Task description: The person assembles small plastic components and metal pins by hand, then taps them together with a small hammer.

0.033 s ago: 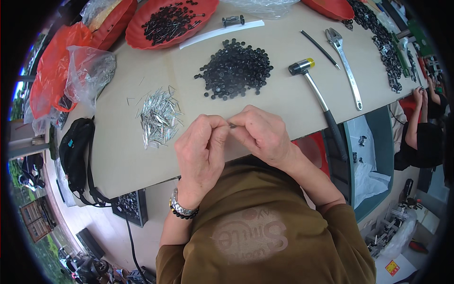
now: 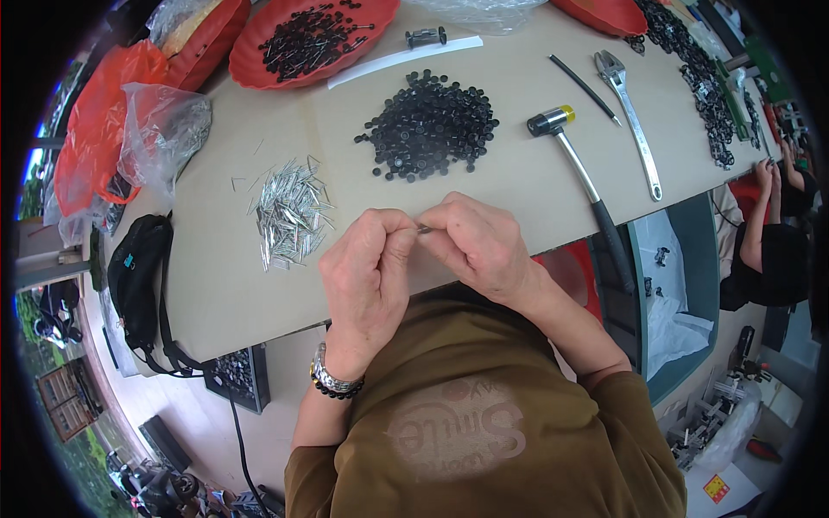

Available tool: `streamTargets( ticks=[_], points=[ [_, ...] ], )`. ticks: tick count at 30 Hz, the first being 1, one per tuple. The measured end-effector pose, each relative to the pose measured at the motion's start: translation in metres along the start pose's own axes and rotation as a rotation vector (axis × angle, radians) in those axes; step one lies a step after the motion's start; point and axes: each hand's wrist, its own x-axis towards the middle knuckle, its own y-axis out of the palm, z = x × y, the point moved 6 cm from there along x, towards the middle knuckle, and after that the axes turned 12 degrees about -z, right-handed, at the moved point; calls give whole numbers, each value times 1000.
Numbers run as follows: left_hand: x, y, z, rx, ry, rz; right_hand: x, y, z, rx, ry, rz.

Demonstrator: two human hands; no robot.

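Over the table's near edge, my left hand [image 2: 370, 272] and my right hand [image 2: 477, 246] meet at the fingertips, both closed in a pinch. Between them shows a small dark part [image 2: 424, 230], held at the right fingertips and mostly covered. What the left fingers pinch is hidden. Beyond my hands lies a heap of small round black caps [image 2: 427, 129]. Left of my left hand, thin silvery metal pins [image 2: 292, 211] are piled loosely.
A hammer [image 2: 577, 164], an adjustable wrench [image 2: 635, 125] and a black rod [image 2: 585, 89] lie to the right. At the back, a red bowl [image 2: 244, 73] holds black-headed pins. A black pouch [image 2: 140, 276] hangs at the left edge; a green bin [image 2: 699, 345] stands right.
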Motion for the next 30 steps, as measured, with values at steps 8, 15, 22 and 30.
streamTargets(
  ticks=[8, 15, 22, 30],
  points=[
    [-6, 4, 22, -233, -185, -34, -5, 12, 2, 4, 28, 17],
    [-19, 5, 37, -291, -447, -46, 2, 12, 2, -71, -51, 9],
    [-8, -1, 20, -95, -227, 241, 1, 3, -1, -21, -73, 118],
    [-13, 0, 22, -107, -150, 324, -2, 10, -9, 94, 40, 277]
  ],
)
